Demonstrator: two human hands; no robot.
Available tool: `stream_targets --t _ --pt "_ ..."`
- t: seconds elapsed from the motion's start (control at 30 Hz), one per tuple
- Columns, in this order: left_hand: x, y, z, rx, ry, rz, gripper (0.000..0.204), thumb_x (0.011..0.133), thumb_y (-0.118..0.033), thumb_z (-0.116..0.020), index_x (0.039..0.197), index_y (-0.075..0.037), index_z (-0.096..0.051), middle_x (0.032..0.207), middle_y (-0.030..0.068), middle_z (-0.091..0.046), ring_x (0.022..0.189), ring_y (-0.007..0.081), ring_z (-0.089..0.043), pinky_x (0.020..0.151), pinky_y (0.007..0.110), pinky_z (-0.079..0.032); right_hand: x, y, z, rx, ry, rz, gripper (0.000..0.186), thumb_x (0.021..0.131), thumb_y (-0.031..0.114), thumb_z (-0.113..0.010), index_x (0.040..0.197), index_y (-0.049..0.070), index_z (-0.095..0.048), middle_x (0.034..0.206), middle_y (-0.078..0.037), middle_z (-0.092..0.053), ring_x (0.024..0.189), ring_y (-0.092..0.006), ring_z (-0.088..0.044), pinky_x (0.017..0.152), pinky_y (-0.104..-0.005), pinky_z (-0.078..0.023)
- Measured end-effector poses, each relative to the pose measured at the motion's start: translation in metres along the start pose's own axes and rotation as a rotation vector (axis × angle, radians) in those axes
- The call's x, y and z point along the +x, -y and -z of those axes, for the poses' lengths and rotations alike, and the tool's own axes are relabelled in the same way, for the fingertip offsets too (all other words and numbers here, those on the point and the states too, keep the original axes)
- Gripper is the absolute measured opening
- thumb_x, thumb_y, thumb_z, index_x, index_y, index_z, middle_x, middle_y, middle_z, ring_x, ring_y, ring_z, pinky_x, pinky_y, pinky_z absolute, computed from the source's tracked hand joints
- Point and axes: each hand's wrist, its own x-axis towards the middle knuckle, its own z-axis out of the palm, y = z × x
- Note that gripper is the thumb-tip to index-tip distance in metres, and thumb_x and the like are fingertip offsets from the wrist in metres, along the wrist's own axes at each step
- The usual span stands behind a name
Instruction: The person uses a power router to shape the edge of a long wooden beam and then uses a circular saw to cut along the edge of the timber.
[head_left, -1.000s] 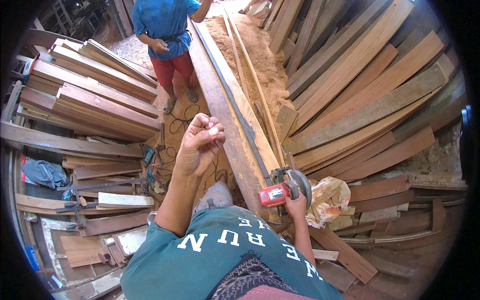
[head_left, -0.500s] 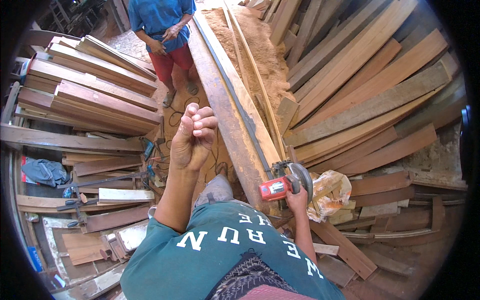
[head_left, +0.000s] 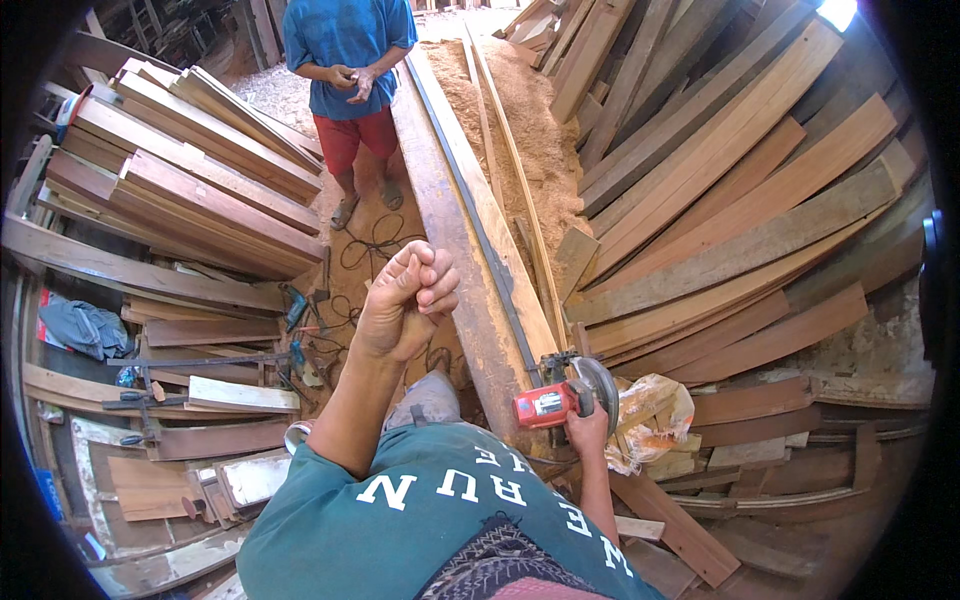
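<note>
My left hand (head_left: 413,305) is raised in front of me, closed, thumb against the curled fingers. Nothing shows in it. At the near end of a long wooden beam, my right hand (head_left: 586,428) grips the handle of a red circular saw (head_left: 545,405). The saw's round dark guard (head_left: 597,380) is on its right side, and its blade is hidden from here. The saw rests on the beam (head_left: 440,215), whose worn brown left face runs away from me. Along the beam's length lies a dark straight strip (head_left: 485,215), with paler wood to its right.
A person in a blue shirt (head_left: 350,45) stands at the beam's far left, hands together. Stacked planks (head_left: 190,190) fill the left; long boards (head_left: 730,130) lean at the right. Sawdust (head_left: 535,130) covers ground beyond the beam. A plastic bag (head_left: 655,410) sits beside the saw. Cables (head_left: 375,245) lie on the floor.
My left hand has moved slightly right and down, its fingers curling tighter. The other person's hands have come together. The view has shifted a little; the saw stays at the beam's near end.
</note>
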Motion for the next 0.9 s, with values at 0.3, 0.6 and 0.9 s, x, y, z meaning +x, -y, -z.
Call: stream_targets --t 0.3,0.6,0.9 --pt "-0.0002 -0.0020 -0.0009 0.037 -0.009 -0.005 0.027 0.112 -0.030 -0.056 0.096 -0.009 -0.060 0.079 -0.0029 -0.046 0.068 0.0068 -0.044 0.061 0.020 -0.036 -0.0037 0.0100 0.0007 0.004 -0.014 0.005 0.029 0.078 0.011 -0.071 0.104 -0.002 -0.073 0.084 -0.017 -0.074 0.075 -0.0285 -0.073 0.073 -0.0420 -0.057" --pt "-0.0052 -0.0004 -0.0055 0.166 -0.197 -0.106 0.012 0.101 -0.010 -0.071 0.100 -0.011 -0.059 0.093 0.0007 -0.052 0.087 0.0112 -0.053 0.073 0.022 -0.046 -0.0026 0.0073 0.0012 0.003 -0.007 0.028 0.033 0.078 0.012 -0.071 0.108 -0.001 -0.074 0.085 -0.017 -0.075 0.077 -0.0278 -0.073 0.076 -0.0411 -0.057" --pt "-0.0060 -0.0064 -0.0043 0.041 -0.148 0.004 0.023 0.094 0.001 -0.071 0.101 -0.013 -0.055 0.090 -0.0011 -0.048 0.080 0.0085 -0.047 0.069 0.020 -0.043 -0.0044 0.0118 0.0037 0.026 -0.006 0.015 0.028 0.079 0.012 -0.071 0.103 -0.001 -0.073 0.080 -0.015 -0.073 0.073 -0.0248 -0.071 0.072 -0.0402 -0.056"
